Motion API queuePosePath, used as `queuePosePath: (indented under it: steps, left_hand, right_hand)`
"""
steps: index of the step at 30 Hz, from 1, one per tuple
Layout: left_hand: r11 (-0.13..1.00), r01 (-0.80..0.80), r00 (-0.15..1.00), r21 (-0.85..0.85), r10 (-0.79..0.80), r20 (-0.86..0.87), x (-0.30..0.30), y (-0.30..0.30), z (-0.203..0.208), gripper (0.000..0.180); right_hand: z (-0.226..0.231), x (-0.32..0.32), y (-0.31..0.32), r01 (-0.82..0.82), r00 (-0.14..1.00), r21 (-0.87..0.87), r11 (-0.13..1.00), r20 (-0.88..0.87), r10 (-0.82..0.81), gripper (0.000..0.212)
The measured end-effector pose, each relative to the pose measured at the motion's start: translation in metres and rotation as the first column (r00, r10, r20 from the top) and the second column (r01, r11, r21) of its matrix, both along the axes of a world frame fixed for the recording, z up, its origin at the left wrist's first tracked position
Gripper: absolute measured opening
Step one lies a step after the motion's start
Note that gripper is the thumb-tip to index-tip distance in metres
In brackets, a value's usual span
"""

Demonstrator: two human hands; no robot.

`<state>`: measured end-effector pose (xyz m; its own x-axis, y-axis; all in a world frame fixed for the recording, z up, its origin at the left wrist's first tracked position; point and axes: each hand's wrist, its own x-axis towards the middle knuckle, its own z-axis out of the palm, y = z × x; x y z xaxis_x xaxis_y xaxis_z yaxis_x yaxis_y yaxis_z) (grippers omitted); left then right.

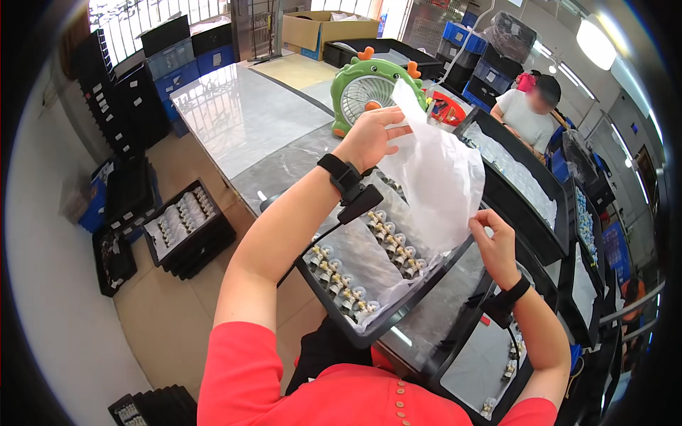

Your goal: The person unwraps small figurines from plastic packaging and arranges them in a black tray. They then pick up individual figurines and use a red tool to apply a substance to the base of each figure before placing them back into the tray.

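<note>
A thin white paper sheet [437, 177] hangs in the air above a black tray [376, 330], its upper corner rising before a fan. My right hand [495, 245] pinches the sheet's lower right edge between thumb and fingers. At the sheet's left side is my left hand [373, 138], with its fingers apart and their tips against the paper. In the tray, rows of small parts with clear round tops and brass-coloured pieces [344, 287] lie between strips of white wrapping [366, 259]. The sheet covers part of the tray's far right side.
A green cartoon-shaped fan [369, 89] and a red basket [447, 110] stand beyond the tray. More black trays [533, 213] line the right, where a person in white [527, 117] sits. Stacked trays [188, 227] rest on the floor at left. Dark straps with devices circle both my wrists.
</note>
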<state>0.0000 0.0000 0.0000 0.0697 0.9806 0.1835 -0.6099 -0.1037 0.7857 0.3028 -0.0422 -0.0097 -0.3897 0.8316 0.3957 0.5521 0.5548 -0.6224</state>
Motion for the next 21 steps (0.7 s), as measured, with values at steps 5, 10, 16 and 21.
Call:
queuePosePath:
  steps: [5, 10, 16, 21]
  left_hand:
    - [0.998, -0.028, 0.997, -0.05, 0.024, -0.074, 0.002, -0.004, 0.021, 0.028]
    - [1.0, -0.001, 0.994, 0.002, 0.001, -0.107, 0.004, 0.0, 0.02, 0.032]
    - [1.0, -0.018, 0.994, 0.007, 0.018, -0.108, 0.007, -0.009, 0.022, 0.026]
    - [0.999, 0.035, 0.988, 0.038, -0.028, -0.154, -0.019, -0.027, 0.008, 0.027]
  right_hand:
    - [-0.004, 0.012, 0.01, 0.078, 0.996, 0.093, 0.993, -0.061, -0.073, 0.013]
    - [-0.003, 0.026, 0.006, 0.092, 0.994, 0.078, 0.993, -0.066, -0.087, 0.012]
    - [-0.002, 0.03, -0.012, 0.025, 0.999, 0.043, 0.999, -0.039, -0.024, 0.009]
    - [-0.005, 0.019, -0.027, -0.213, 0.976, 0.112, 0.971, 0.08, 0.205, 0.008]
